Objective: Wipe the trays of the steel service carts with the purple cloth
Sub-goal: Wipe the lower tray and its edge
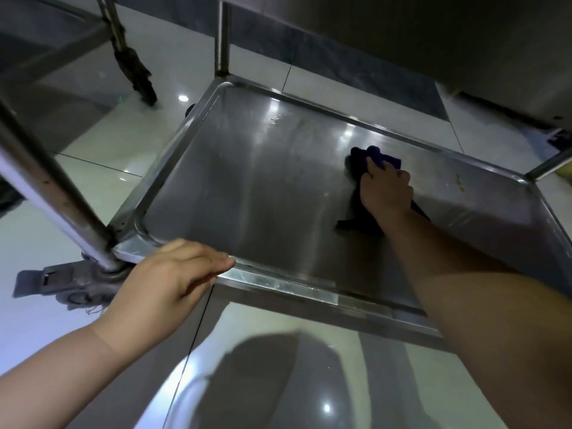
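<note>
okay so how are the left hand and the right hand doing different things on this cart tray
The left hand grips the near rim of the steel tray, holding no cloth; the right hand presses the purple cloth onto the tray's floor. The left stays near, the right reaches far. Both touch the same tray.

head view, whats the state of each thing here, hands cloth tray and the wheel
purple cloth: bunched, pressed on the tray under the right hand
right hand: grips the cloth, far right part of the tray
left hand: fingers curled over the tray's near rim
flat steel cart tray: bare, shiny, small specks near the right corner
grey caster wheel: on the floor under the near left corner post
</note>
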{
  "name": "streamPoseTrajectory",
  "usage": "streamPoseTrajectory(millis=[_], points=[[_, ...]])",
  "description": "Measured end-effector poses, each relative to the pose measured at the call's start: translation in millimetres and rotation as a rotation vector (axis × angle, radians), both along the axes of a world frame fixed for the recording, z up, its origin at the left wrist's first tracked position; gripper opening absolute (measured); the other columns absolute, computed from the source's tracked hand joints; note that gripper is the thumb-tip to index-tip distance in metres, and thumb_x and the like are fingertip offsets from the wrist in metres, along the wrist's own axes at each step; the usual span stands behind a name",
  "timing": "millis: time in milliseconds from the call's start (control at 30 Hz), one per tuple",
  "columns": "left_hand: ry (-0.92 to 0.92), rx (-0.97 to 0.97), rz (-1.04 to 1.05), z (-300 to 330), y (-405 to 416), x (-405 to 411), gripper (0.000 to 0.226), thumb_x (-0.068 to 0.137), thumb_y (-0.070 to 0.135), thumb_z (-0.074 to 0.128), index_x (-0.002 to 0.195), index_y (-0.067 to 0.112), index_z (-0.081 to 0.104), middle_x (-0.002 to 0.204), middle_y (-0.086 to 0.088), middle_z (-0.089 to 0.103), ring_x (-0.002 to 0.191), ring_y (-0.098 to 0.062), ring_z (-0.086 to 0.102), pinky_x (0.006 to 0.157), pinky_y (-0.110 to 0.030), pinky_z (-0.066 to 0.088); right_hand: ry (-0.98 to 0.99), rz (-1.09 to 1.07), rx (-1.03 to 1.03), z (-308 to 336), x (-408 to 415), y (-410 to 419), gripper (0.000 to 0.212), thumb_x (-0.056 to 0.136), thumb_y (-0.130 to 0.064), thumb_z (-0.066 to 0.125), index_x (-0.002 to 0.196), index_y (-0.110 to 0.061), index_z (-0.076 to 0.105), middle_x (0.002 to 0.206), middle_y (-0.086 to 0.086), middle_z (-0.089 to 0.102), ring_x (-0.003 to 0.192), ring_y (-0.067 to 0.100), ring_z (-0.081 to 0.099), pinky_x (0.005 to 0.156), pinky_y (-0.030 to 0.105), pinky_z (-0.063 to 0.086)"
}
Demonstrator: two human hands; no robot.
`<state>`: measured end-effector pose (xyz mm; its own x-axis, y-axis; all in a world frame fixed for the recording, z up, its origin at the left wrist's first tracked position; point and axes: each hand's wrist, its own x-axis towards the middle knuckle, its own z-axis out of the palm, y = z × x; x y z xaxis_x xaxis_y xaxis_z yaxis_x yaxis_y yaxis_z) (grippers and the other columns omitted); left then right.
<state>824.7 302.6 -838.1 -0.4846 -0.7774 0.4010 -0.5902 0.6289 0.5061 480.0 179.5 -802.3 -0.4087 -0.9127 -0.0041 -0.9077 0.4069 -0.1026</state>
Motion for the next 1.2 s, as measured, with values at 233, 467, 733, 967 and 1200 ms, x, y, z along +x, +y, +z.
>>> streamPoseTrajectory(millis=[233,467,733,967,1200], points=[[0.012,-0.001,0.012,-3,-1,3,0.031,0.087,0.027,0.049,0.103,0.02,0.074,0.099,0.012,0.069,0.088,-0.009,0.055,0.079,-0.012,0.039,0.003,0.286,-0.011,-4,90,-19,0.048,0.102,-0.033,0.028,0.15,-0.037,0.025,0.159,0.002,0.02,0.141,0.033,0.018,0.111,0.049,0.023],[0.019,-0.021,0.013,-6,1,3,0.029,0.087,0.024,0.05,0.102,0.018,0.074,0.099,0.01,0.069,0.087,-0.009,0.055,0.078,-0.016,0.041,-0.124,0.873,0.009,-7,194,12,0.046,0.1,-0.031,0.042,0.144,-0.044,0.036,0.159,-0.008,0.022,0.144,0.021,0.012,0.111,0.04,0.012],[0.019,-0.006,0.036,-7,2,1,0.03,0.087,0.025,0.049,0.104,0.02,0.074,0.1,0.011,0.069,0.089,-0.007,0.055,0.08,-0.014,0.04,-0.14,0.704,-0.105,-8,138,-35,0.041,0.1,-0.028,0.046,0.139,-0.038,0.047,0.152,-0.007,0.037,0.137,0.025,0.03,0.11,0.035,0.024],[0.047,-0.01,0.052,-9,-3,-2,0.03,0.083,0.023,0.049,0.098,0.02,0.075,0.095,0.01,0.07,0.086,-0.008,0.053,0.077,-0.015,0.04,-0.095,0.218,-0.088,2,69,-47,0.045,0.101,-0.026,0.036,0.145,-0.035,0.038,0.155,-0.001,0.033,0.138,0.031,0.029,0.11,0.045,0.026],[0.077,-0.038,0.039,-11,-3,-1,0.028,0.084,0.021,0.051,0.097,0.018,0.076,0.096,0.009,0.071,0.087,-0.008,0.054,0.077,-0.017,0.041,-0.04,0.355,-0.007,-2,140,-63,0.047,0.102,-0.033,0.03,0.149,-0.04,0.027,0.159,-0.002,0.02,0.141,0.033,0.016,0.111,0.048,0.019]])
